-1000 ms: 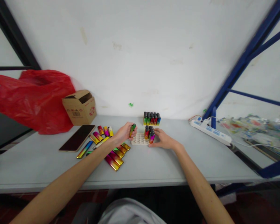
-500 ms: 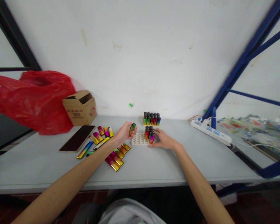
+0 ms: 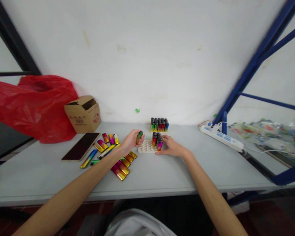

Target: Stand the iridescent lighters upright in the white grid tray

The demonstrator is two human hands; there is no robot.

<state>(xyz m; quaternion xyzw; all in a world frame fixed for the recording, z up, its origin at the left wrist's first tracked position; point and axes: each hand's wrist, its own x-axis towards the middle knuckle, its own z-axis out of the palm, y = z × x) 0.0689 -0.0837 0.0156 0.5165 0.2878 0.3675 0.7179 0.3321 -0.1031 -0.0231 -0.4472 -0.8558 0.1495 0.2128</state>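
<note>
A green, shiny lighter point(image 3: 139, 137) with a dark top is pinched upright but tilted in my left hand point(image 3: 129, 143), close to the left end of a white tray with holes point(image 3: 147, 147). My right hand point(image 3: 172, 146) is closed around the tray's right end, thumb at the front and fingers behind. Several red and purple lighters point(image 3: 159, 144) stand upright in the tray's right side, partly covered by my fingertips. Left of the tray, several metallic, rainbow-coloured lighters point(image 3: 120, 169) lie loose on the table, some under my left forearm.
Against the wall stands a block of upright lighters point(image 3: 159, 125). A phone point(image 3: 81, 146), a cardboard box point(image 3: 83, 114) and a red plastic bag point(image 3: 46, 108) are on the left. To the right lies a white power strip point(image 3: 221, 138) by a blue metal frame point(image 3: 250, 68).
Both hands keep nearly the same places, with the lighter still in my left hand. The whole view has shifted very slightly.
</note>
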